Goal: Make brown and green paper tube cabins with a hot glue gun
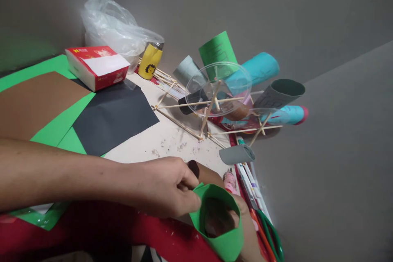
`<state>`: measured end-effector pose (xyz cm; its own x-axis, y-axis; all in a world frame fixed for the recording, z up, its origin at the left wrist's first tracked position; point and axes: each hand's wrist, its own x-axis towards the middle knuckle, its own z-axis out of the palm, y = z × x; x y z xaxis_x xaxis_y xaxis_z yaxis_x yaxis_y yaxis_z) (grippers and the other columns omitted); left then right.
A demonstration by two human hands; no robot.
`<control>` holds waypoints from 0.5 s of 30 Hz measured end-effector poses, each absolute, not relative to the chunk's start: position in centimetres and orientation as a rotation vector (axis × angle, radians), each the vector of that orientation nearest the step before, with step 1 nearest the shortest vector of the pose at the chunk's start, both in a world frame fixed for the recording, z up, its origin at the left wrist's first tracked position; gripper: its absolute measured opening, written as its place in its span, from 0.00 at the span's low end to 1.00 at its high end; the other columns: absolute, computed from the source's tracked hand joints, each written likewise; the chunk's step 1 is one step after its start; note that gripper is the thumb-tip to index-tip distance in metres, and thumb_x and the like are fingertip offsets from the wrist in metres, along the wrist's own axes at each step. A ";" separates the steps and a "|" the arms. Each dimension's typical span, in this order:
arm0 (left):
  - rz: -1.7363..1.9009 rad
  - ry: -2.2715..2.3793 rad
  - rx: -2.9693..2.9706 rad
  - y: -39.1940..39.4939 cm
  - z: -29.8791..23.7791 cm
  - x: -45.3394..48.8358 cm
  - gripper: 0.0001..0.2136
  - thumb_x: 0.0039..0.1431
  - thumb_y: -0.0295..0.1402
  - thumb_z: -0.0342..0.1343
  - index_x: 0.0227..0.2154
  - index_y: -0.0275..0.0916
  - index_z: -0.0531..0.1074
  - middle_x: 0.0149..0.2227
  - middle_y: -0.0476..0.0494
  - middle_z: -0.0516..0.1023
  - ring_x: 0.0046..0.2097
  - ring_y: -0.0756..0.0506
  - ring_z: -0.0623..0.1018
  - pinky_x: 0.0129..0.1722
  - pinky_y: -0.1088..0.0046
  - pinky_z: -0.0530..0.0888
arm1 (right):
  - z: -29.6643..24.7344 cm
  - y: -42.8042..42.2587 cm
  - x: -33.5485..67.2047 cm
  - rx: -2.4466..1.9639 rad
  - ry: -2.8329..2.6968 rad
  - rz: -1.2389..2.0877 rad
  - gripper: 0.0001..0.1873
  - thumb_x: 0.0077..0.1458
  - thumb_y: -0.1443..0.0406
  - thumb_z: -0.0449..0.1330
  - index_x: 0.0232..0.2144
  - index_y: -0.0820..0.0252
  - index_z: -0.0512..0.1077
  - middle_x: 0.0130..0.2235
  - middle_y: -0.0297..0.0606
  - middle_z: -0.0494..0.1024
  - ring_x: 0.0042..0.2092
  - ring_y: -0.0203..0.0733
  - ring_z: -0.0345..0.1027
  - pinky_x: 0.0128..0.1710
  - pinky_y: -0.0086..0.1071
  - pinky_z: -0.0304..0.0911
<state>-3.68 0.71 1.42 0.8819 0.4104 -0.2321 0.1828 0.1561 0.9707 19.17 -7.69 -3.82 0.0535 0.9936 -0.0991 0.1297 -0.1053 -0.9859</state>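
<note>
A short green paper tube [227, 243] is held near the table's front edge, its round opening facing me. My left hand [175, 186] comes in from the left and pinches the tube's upper rim between thumb and fingers. Around the tube's right side wraps my right hand [245, 223], mostly hidden behind the paper, with a fingertip showing inside the opening. Just behind the green tube lies a brown paper tube [211, 174]. A grey paper tube [235, 154] rests farther back.
Stick frames [184, 104] with clear plastic discs stand at the back, among coloured paper tubes [254, 69]. Black paper [116, 118], brown paper [39, 98] and green sheets lie left. A tissue pack [98, 67], yellow can [151, 61] and plastic bag [110, 24] stand behind; scissors [270, 233] lie right.
</note>
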 end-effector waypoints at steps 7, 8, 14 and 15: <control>0.195 0.555 1.376 0.6 0.4 -3.3 0.06 0.52 0.27 0.48 0.21 0.39 0.59 0.18 0.55 0.54 0.20 0.54 0.54 0.20 0.77 0.53 | -3.4 -7.6 19.1 -1.432 -1.046 0.955 0.09 0.36 0.63 0.73 0.26 0.53 0.82 0.29 0.38 0.82 0.30 0.46 0.75 0.30 0.34 0.71; 0.193 0.576 1.422 0.5 0.6 -3.4 0.07 0.52 0.27 0.48 0.21 0.39 0.58 0.18 0.56 0.53 0.20 0.54 0.54 0.19 0.77 0.52 | -3.4 -7.7 19.2 -1.452 -1.012 0.887 0.10 0.36 0.63 0.73 0.27 0.53 0.82 0.29 0.38 0.83 0.30 0.45 0.75 0.31 0.34 0.71; 0.292 0.573 1.798 0.3 1.0 -3.7 0.10 0.51 0.26 0.50 0.19 0.38 0.56 0.18 0.56 0.55 0.21 0.54 0.56 0.20 0.79 0.53 | -3.3 -8.2 19.6 -1.486 -1.195 0.787 0.09 0.42 0.66 0.70 0.31 0.52 0.82 0.31 0.37 0.82 0.33 0.46 0.75 0.32 0.35 0.70; 0.311 0.572 1.808 0.2 0.9 -3.6 0.10 0.51 0.26 0.50 0.19 0.38 0.57 0.17 0.55 0.55 0.21 0.54 0.56 0.20 0.79 0.53 | -3.2 -8.2 19.6 -1.474 -1.261 0.834 0.07 0.43 0.66 0.69 0.30 0.52 0.82 0.31 0.37 0.82 0.33 0.46 0.75 0.33 0.36 0.70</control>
